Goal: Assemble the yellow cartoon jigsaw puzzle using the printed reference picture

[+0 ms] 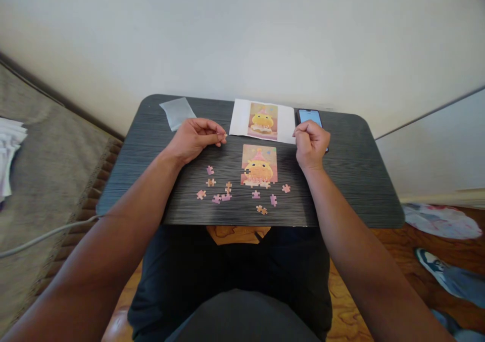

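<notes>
Left hand: the left hand [199, 137], left of centre in the frame, is pinching a small puzzle piece [226, 135] between thumb and fingers, just beside the lower left corner of the printed sheet.
Right hand: the right hand [312, 142], right of centre, is clenching loosely, its fingers curling inward beside the sheet's right edge and in front of the phone; whether it is enclosing anything, one cannot tell.
Assembled puzzle: the partly joined puzzle [259, 162] is lying at the centre of the frame, between the hands, showing a yellow figure in a pink hat; a dark notch is interrupting its left side, and its lower edge is running uneven.
Loose pieces: several loose pieces [211, 182], pink and brown, are lying scattered below and to the lower left of the joined part, with a few at its lower right.
Reference picture: the printed sheet [238, 117] is lying above the puzzle, displaying a similar yellow figure.
Phone: the phone [310, 115] is lying at the sheet's right, its screen glowing blue.
Pouch: a translucent pouch [177, 112] is resting at the tabletop's [352, 180] upper left.
</notes>
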Action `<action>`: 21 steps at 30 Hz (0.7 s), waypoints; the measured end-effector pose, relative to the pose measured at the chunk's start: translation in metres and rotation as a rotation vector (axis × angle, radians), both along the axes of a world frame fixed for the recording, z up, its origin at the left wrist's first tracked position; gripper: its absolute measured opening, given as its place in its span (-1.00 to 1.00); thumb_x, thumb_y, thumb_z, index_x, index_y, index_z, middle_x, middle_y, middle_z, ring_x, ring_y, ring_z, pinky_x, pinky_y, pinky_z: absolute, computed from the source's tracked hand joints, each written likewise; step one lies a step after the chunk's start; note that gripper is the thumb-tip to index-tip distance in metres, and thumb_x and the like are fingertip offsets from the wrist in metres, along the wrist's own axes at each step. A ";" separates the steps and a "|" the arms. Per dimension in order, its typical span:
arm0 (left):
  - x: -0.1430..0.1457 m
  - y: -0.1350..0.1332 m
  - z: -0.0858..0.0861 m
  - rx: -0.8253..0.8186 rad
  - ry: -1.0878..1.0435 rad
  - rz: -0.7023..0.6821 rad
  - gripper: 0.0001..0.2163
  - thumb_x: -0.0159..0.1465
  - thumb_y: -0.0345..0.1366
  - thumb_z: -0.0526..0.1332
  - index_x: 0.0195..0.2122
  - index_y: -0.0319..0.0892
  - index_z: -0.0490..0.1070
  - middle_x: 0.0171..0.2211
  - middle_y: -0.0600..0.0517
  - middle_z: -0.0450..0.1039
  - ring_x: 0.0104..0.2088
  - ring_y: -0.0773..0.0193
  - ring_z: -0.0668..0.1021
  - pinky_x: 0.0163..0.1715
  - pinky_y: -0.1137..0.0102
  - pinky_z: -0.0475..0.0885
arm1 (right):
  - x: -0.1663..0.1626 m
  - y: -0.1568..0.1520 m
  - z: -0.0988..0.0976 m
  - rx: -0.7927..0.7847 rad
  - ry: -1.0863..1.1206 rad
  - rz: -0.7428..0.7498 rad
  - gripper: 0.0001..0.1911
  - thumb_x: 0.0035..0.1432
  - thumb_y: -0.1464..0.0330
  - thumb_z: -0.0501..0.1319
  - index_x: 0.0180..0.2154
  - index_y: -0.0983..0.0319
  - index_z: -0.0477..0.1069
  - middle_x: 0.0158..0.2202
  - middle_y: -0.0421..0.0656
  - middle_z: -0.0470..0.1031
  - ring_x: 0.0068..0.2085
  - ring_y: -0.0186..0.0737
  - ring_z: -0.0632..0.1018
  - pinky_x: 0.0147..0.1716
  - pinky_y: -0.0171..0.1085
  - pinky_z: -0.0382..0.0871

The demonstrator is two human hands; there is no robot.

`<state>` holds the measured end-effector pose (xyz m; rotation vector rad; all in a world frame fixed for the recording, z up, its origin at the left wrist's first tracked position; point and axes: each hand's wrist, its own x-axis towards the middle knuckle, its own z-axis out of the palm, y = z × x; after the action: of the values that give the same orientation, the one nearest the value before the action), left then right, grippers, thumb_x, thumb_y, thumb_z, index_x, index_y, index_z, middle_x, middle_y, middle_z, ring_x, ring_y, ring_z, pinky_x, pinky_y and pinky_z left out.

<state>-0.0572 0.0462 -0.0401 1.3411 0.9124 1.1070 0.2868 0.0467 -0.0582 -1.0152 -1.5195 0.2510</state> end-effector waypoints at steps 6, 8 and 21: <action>0.002 -0.002 0.001 0.005 -0.047 -0.030 -0.84 0.15 -0.37 0.59 -0.26 -0.23 0.73 -0.21 -0.11 0.71 -0.29 0.30 0.68 -0.32 0.41 0.57 | -0.001 -0.005 0.003 0.013 0.002 -0.008 -0.80 0.15 0.40 0.17 -0.51 0.13 0.41 -0.59 -0.29 0.31 -0.54 -0.29 0.30 -0.47 -0.18 0.12; 0.002 -0.002 0.002 0.010 -0.053 -0.018 -0.85 0.15 -0.37 0.58 -0.27 -0.24 0.73 -0.14 -0.13 0.72 -0.29 0.31 0.69 -0.32 0.41 0.58 | 0.000 -0.004 0.002 0.029 0.000 -0.013 -0.80 0.15 0.41 0.17 -0.51 0.13 0.40 -0.59 -0.29 0.31 -0.54 -0.29 0.29 -0.47 -0.18 0.11; 0.001 -0.001 -0.002 0.015 -0.027 -0.038 -0.74 0.20 -0.27 0.59 -0.16 -0.28 0.67 -0.33 -0.09 0.70 -0.35 0.27 0.70 -0.33 0.36 0.58 | 0.005 0.002 -0.007 0.034 -0.013 -0.058 -0.81 0.20 0.40 0.19 -0.48 0.13 0.43 -0.57 -0.27 0.34 -0.54 -0.28 0.31 -0.46 -0.17 0.12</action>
<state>-0.0564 0.0450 -0.0420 1.3473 0.8576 1.1024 0.2919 0.0485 -0.0648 -1.0336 -1.4992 0.1770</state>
